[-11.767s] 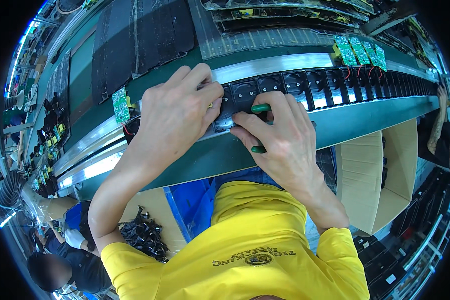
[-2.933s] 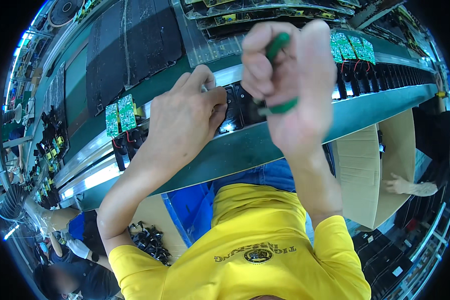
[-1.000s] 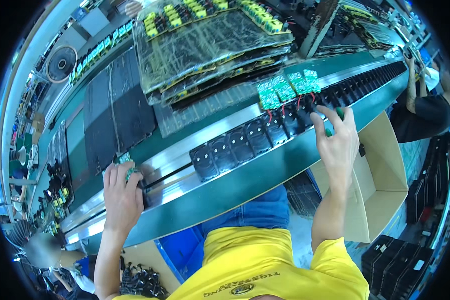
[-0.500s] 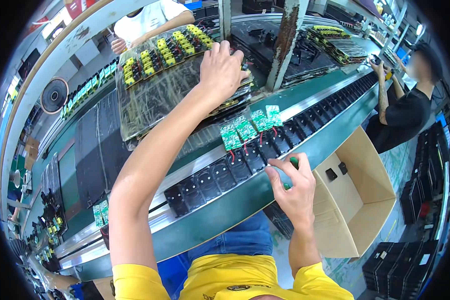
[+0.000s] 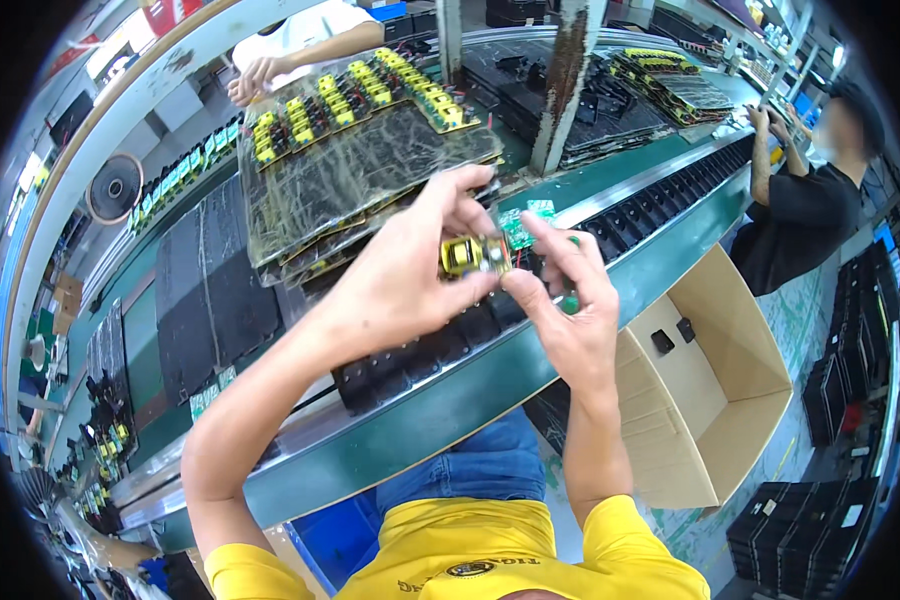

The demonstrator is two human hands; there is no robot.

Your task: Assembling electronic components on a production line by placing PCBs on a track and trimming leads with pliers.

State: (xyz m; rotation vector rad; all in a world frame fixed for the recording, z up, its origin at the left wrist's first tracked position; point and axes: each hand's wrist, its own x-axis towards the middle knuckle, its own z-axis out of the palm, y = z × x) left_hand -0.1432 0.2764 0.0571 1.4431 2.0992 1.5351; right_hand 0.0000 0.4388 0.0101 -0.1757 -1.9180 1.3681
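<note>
Above the line of black plastic cases (image 5: 420, 362), my left hand (image 5: 410, 265) pinches a small circuit board with a yellow transformer (image 5: 460, 257) between thumb and fingers. My right hand (image 5: 582, 335) is closed around a green-handled tool (image 5: 570, 304), whose tip I cannot make out. Its thumb and fingertips come up to the board's right end; whether they touch it is blurred. Green circuit boards (image 5: 516, 232) with red wires rest on the cases just behind; my hands hide some of them.
A stack of plastic-wrapped black trays (image 5: 360, 165) bears rows of yellow-topped boards behind my left hand. A rusty post (image 5: 565, 95) rises beyond the conveyor (image 5: 450, 405). An open cardboard box (image 5: 710, 400) stands at right. Other people work at far left and right.
My left hand has come back from the tray stack with one yellow-topped board, now over the cases. My right hand has moved up slightly to meet it, keeping the green-handled tool.
</note>
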